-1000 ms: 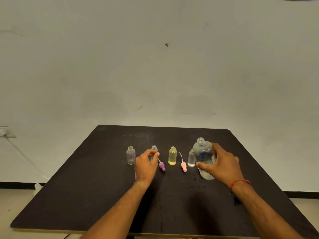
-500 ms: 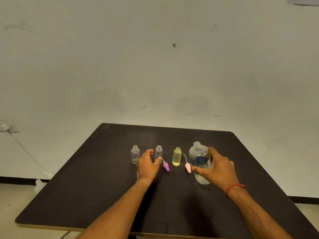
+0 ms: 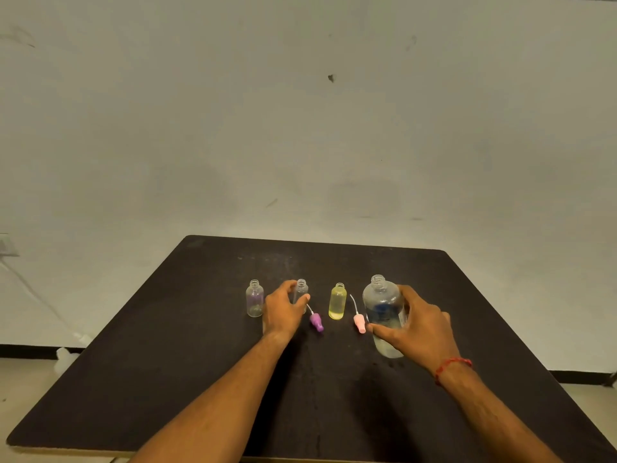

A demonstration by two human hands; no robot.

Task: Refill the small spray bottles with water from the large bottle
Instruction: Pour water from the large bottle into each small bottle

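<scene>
Gripping the large bottle (image 3: pixel 380 300), blue label (image 3: pixel 384 310) unreadable, right hand (image 3: pixel 420 332); left hand (image 3: pixel 280 314) fingers (image 3: pixel 289 285) round small clear bottle (image 3: pixel 302 288)

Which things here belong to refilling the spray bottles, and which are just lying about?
For the job: large bottle, purplish small bottle, clear small bottle, yellow small bottle, purple spray head, pink spray head.
Lying about: wall socket, white object on floor.

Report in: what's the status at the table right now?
Left hand holds a small clear bottle, cap off. Right hand grips the large bottle, not yet pouring. Pink spray cap lies loose beside it.
</scene>
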